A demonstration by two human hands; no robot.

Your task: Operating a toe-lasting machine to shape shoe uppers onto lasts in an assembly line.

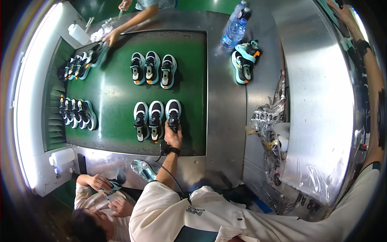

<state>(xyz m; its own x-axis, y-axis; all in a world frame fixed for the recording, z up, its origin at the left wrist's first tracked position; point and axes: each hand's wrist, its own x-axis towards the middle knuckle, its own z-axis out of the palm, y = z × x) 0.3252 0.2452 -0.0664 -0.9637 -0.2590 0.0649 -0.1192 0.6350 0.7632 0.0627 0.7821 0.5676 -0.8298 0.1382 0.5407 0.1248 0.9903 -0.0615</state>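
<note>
My left hand (173, 138) is closed on the heel end of a black-and-white sneaker (173, 108) with a pale turquoise sole. That shoe is on the green conveyor belt (113, 125), at the right end of a near row with two matching sneakers (155, 115) beside it. Toes in this row point away from me. My right arm reaches far up along the right edge, where my right hand (342, 13) has its fingers curled at a dark thing, too small and cut off to name. A far row holds three more sneakers (152, 66).
More sneakers (82, 115) stand at the belt's left, by a strip curtain (56, 117). A co-worker's hand (112, 37) touches shoes at far left; another person's hands (117, 205) hold a shoe at lower left. Bottles (234, 32) and a shoe pair (243, 66) rest on the metal edge.
</note>
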